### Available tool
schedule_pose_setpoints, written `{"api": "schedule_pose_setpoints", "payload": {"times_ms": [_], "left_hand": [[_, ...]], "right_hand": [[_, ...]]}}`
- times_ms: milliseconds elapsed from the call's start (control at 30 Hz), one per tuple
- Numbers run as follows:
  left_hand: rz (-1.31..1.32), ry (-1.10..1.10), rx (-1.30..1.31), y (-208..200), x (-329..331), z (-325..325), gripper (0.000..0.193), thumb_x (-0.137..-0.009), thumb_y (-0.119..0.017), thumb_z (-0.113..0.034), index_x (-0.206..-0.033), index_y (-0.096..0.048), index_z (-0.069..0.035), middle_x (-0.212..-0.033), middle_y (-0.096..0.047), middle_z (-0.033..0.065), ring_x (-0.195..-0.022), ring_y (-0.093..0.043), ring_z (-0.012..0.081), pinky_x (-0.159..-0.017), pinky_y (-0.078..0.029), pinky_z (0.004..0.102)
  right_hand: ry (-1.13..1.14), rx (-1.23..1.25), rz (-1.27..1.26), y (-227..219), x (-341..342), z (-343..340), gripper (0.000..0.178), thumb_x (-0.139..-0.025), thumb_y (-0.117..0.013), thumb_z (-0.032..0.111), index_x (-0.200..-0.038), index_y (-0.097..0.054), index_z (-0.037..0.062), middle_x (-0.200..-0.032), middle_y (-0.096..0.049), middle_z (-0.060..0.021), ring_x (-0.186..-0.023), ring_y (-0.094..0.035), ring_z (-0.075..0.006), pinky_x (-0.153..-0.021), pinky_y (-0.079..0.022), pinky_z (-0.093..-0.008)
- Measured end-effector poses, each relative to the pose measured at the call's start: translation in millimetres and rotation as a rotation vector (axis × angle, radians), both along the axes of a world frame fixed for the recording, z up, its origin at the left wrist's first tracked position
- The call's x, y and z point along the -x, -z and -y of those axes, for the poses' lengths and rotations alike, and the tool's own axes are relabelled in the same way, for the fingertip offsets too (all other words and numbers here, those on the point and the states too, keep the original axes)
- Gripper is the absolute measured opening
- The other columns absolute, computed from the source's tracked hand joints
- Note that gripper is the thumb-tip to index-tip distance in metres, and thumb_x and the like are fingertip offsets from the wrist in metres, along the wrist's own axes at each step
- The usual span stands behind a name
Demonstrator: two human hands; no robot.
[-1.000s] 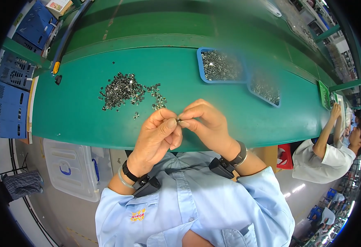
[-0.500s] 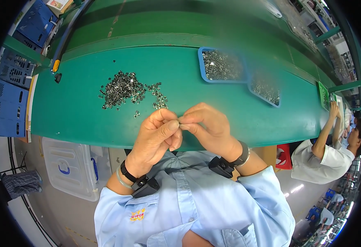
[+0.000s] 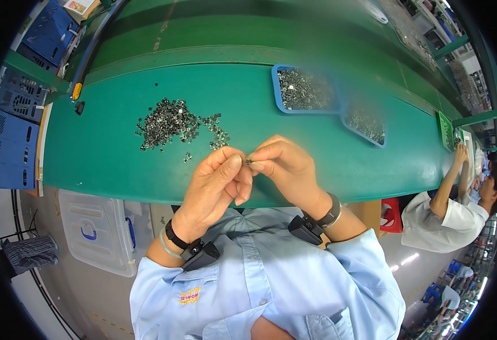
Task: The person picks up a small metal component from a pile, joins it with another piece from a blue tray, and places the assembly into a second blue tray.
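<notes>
Both hands are meeting above the near edge of the green tabletop (image 3: 316, 170): the left hand (image 3: 214, 187) and right hand (image 3: 285, 167) are pinching one small dark metal part (image 3: 248, 161) between their fingertips. Just beyond them a loose heap of metal parts (image 3: 172, 122) is lying, and farther right two blue trays (image 3: 275, 90) are holding more.

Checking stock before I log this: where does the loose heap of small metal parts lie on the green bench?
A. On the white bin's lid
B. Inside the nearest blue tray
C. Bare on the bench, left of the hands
C: the heap of small metal parts lies straight on the green bench, up and left of the left hand and right hand, outside the blue tray.
</notes>
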State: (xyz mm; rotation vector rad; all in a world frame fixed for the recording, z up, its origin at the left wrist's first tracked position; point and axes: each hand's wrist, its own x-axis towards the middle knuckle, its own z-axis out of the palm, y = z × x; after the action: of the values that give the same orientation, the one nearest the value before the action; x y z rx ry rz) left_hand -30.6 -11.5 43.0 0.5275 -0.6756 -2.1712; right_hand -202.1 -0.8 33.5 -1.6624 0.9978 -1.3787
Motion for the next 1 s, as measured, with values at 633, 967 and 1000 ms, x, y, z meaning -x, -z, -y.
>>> {"api": "schedule_pose_setpoints", "payload": {"times_ms": [633,967,1000], "left_hand": [[0.178,-0.118,-0.033,18.0,-1.8,-4.7,0.015,-0.094,-0.051,-0.015,-0.103,-0.054,-0.003,-0.073,-0.057,0.0048,-0.054,-0.051,0.0117,-0.045,-0.038,0.0240],[0.150,-0.161,-0.115,32.2,-32.3,-7.3,0.013,-0.093,-0.052,-0.014,-0.100,-0.055,-0.003,-0.073,-0.056,0.0043,-0.056,-0.051,0.0114,-0.047,-0.040,0.0246],[0.147,-0.156,-0.120,32.0,-31.8,-6.5,0.013,-0.093,-0.052,-0.014,-0.100,-0.055,-0.003,-0.072,-0.056,0.0044,-0.055,-0.051,0.0115,-0.047,-0.040,0.0247]], "right_hand": [[0.330,-0.092,-0.179,-8.9,59.1,39.7,0.005,-0.081,-0.063,0.002,-0.086,-0.064,0.0039,-0.079,-0.059,-0.0058,-0.071,-0.060,-0.0149,-0.063,-0.049,-0.0255],[0.101,0.129,-0.695,18.1,35.4,70.0,0.016,-0.080,-0.066,0.013,-0.091,-0.062,0.0024,-0.085,-0.059,-0.0082,-0.084,-0.059,-0.0236,-0.071,-0.048,-0.0326],[0.032,0.156,-0.729,21.3,21.0,70.0,0.017,-0.078,-0.067,0.014,-0.090,-0.062,0.0029,-0.084,-0.059,-0.0085,-0.082,-0.058,-0.0259,-0.070,-0.047,-0.0341]]}}
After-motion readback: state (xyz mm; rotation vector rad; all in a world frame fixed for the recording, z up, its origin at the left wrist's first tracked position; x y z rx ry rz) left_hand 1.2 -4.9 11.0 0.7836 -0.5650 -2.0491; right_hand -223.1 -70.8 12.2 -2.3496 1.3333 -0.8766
